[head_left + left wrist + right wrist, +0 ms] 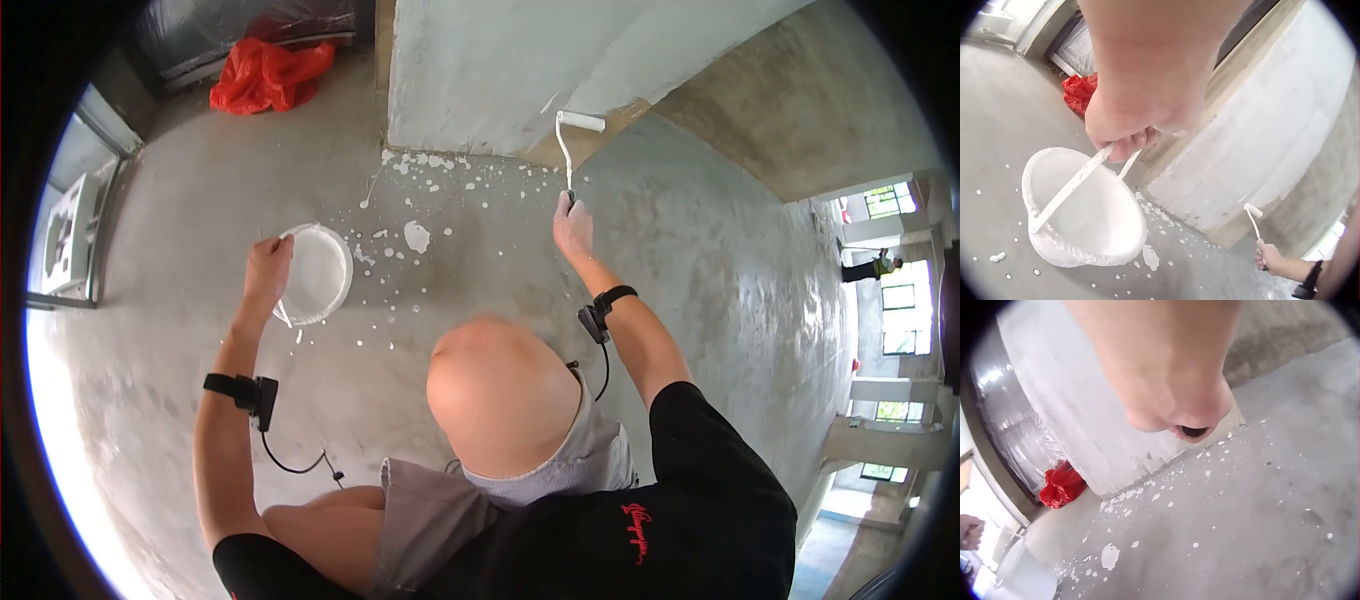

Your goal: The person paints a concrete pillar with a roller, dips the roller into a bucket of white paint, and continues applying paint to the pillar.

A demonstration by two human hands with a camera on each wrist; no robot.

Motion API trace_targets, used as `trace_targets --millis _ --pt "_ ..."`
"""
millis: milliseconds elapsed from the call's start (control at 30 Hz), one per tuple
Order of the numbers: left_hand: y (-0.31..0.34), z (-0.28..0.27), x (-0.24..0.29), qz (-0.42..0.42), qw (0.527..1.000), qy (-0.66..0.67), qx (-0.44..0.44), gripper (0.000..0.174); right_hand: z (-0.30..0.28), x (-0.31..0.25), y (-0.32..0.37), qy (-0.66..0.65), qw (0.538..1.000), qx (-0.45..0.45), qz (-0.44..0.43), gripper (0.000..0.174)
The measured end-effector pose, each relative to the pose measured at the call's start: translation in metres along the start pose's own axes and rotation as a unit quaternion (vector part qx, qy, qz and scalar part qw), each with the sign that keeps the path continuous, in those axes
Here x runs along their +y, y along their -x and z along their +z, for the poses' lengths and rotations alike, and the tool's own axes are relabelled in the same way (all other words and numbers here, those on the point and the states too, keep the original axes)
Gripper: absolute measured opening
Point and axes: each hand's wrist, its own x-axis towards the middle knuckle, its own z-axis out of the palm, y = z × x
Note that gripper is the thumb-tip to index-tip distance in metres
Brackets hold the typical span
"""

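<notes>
My left hand (268, 272) grips the handle of a white bucket (1041, 181), fingers curled round the strap-like bail in the left wrist view. White paint (318, 272) lies inside the bucket, and its rim is coated too. My right hand (573, 226) holds a paint roller (581, 122) by its dark handle, arm stretched forward. The white roller head is at the lower part of the wall (480, 80), near the edge of the white coat and a bare brownish strip. In the right wrist view only the handle's dark end shows; the roller head is hidden.
White paint splashes (417, 236) dot the grey concrete floor (180, 220) along the wall's foot. A red plastic bag (268, 76) lies by plastic-wrapped material at the back left. Far to the right stands another person (873, 267) near windows. A bare wall (790, 100) continues rightward.
</notes>
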Motion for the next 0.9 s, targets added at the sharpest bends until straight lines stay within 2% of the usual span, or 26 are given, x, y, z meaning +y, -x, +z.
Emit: trace_targets --millis 167,200,300,400,533,700,833,900 --pt "0.001 0.0 0.001 0.017 0.998 0.051 0.009 0.035 -0.019 -0.037 0.012 -0.022 0.996 0.054 -0.063 0.046" --pt "0.003 -0.001 0.007 -0.006 0.999 0.035 0.01 0.036 -0.019 -0.043 0.013 -0.03 0.993 0.073 -0.083 0.045" --pt "0.006 -0.005 0.006 -0.023 0.999 0.02 0.02 0.037 -0.005 -0.065 0.0 -0.06 0.993 0.083 -0.063 0.044" --pt "0.008 -0.013 0.012 -0.027 0.999 0.027 0.017 0.037 0.028 -0.061 -0.003 -0.075 0.991 0.098 -0.061 0.044" --pt "0.015 -0.02 0.024 -0.04 0.999 0.018 0.029 0.037 0.051 -0.046 0.014 -0.097 0.995 0.021 -0.004 0.048" --pt "0.017 -0.028 0.026 -0.064 0.997 0.03 0.035 0.037 0.079 -0.015 0.026 -0.114 0.992 -0.046 0.013 0.05" --pt "0.019 -0.028 0.024 -0.063 0.997 0.021 0.051 0.036 0.06 -0.018 0.036 -0.148 0.983 -0.098 0.039 0.05" --pt "0.018 -0.029 0.023 -0.062 0.997 0.024 0.046 0.036 0.061 -0.02 0.033 -0.126 0.99 -0.059 0.028 0.05"
